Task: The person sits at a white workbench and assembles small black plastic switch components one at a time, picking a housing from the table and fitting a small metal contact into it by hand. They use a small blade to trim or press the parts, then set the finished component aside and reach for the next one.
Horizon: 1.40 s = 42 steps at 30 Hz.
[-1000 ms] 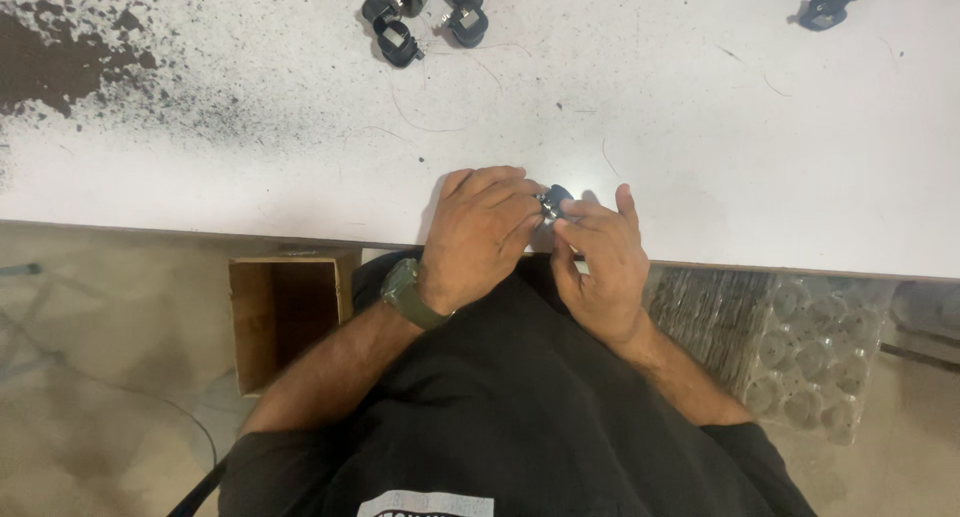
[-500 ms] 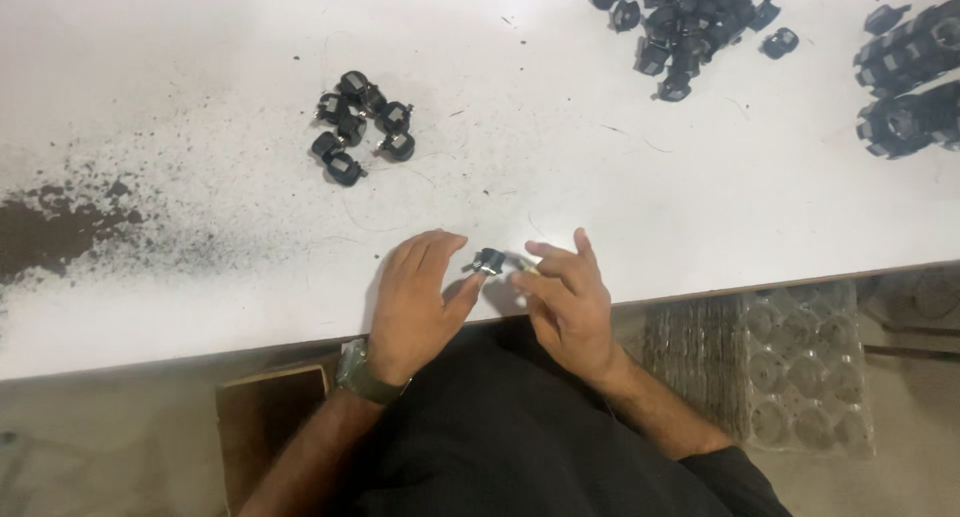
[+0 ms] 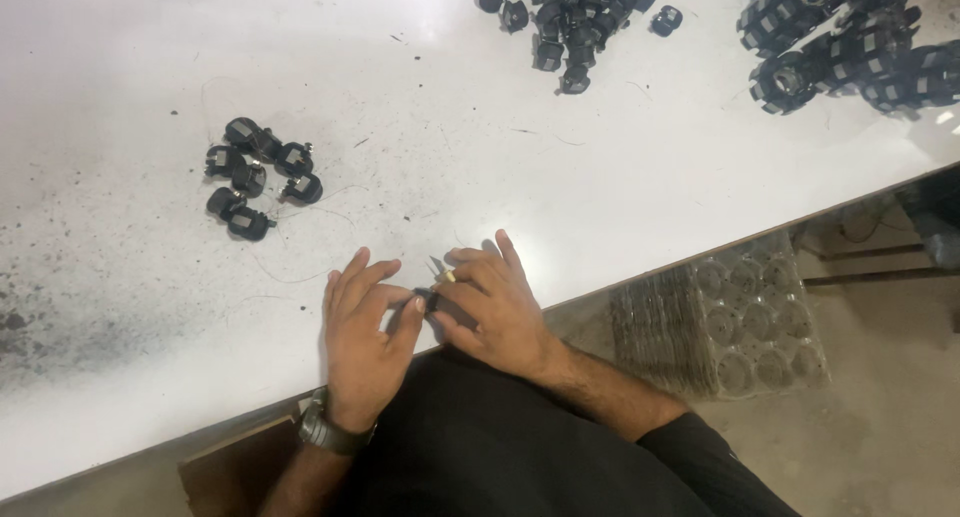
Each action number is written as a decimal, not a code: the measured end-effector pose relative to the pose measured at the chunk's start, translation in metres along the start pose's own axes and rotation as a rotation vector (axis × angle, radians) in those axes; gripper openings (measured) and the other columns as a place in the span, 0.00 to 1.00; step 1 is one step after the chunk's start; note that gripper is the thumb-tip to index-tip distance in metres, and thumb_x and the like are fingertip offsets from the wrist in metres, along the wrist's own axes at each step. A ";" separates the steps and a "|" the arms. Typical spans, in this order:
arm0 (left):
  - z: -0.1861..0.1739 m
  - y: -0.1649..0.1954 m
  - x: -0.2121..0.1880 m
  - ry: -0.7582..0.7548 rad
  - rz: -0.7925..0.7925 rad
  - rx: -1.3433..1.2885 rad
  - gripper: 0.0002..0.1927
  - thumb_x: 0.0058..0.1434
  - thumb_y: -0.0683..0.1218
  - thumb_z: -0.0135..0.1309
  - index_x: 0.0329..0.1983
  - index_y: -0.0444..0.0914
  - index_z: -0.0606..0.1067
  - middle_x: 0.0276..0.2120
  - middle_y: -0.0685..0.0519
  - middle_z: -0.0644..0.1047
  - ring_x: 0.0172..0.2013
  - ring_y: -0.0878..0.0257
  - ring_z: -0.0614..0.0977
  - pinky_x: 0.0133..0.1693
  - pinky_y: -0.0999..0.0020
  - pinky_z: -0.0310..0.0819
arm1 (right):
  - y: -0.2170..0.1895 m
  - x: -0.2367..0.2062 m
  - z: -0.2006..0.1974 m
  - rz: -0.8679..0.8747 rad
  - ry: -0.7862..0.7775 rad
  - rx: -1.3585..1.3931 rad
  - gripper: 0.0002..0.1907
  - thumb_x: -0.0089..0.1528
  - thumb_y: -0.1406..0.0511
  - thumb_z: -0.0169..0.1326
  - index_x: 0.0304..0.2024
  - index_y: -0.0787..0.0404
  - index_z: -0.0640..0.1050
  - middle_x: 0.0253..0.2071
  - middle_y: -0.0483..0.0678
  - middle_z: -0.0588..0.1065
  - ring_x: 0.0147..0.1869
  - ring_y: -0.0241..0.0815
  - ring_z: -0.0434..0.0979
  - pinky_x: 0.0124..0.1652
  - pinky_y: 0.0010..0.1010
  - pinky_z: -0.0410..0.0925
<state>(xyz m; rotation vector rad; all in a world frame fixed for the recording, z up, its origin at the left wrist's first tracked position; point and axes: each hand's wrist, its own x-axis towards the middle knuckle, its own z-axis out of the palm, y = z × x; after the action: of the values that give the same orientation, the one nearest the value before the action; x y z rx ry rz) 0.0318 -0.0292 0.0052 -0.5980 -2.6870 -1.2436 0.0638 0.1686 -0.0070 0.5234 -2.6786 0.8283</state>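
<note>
Pinching: both hands meet on one small black part [image 3: 427, 301] at the near table edge.
Left hand [image 3: 362, 327]: palm down on the table, fingers bent in, thumb and forefinger tip pressed onto the part's left side. Dark watch [image 3: 330, 433] on that wrist.
Right hand [image 3: 492, 305]: fingers curled in, tips closed on the part's right side; a thin light-coloured sliver [image 3: 443, 271] shows by the fingers, too small to tell what it is.
Part look: dark, small, mostly hidden btwn the fingertips; shape can't be made out.
Part place: just above the white table [image 3: 480, 167], close to its near edge, right in front of the black shirt [image 3: 500, 457].
Small heap [image 3: 255, 182]: several similar black pieces, some w/ grey faces, on the table up-left of the hands, well apart.
Big heap [image 3: 570, 12]: more black pieces at the top centre, far side.
Ring stacks [image 3: 850, 47]: black round pieces w/ grey pads, top right corner.
Table surface: dark specks and dust on the left side.
Clear tray [image 3: 740, 322]: plastic w/ round cups, below the table edge, right of the right arm.
</note>
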 end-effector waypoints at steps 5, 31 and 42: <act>-0.005 -0.005 -0.004 0.022 -0.100 -0.369 0.06 0.67 0.49 0.57 0.40 0.43 0.79 0.56 0.54 0.80 0.70 0.53 0.74 0.72 0.46 0.64 | -0.001 -0.001 0.001 0.018 0.020 0.007 0.18 0.57 0.61 0.67 0.48 0.58 0.80 0.51 0.50 0.72 0.70 0.48 0.69 0.74 0.65 0.48; -0.018 -0.009 -0.015 0.005 0.003 0.003 0.07 0.66 0.48 0.57 0.39 0.41 0.82 0.60 0.47 0.75 0.69 0.45 0.65 0.69 0.39 0.46 | 0.000 -0.006 0.007 -0.044 0.089 -0.026 0.18 0.54 0.65 0.68 0.47 0.57 0.81 0.50 0.48 0.73 0.67 0.51 0.72 0.74 0.63 0.48; -0.014 -0.007 -0.012 0.028 0.054 -0.106 0.04 0.61 0.42 0.62 0.38 0.40 0.80 0.59 0.50 0.76 0.69 0.46 0.69 0.67 0.50 0.62 | 0.001 -0.008 0.008 -0.030 0.081 0.004 0.17 0.54 0.65 0.69 0.45 0.58 0.81 0.47 0.48 0.72 0.66 0.51 0.72 0.74 0.63 0.47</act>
<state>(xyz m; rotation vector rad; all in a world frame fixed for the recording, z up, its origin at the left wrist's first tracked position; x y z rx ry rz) 0.0394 -0.0472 0.0066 -0.6558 -2.5776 -1.3763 0.0693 0.1666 -0.0173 0.5182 -2.5894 0.8288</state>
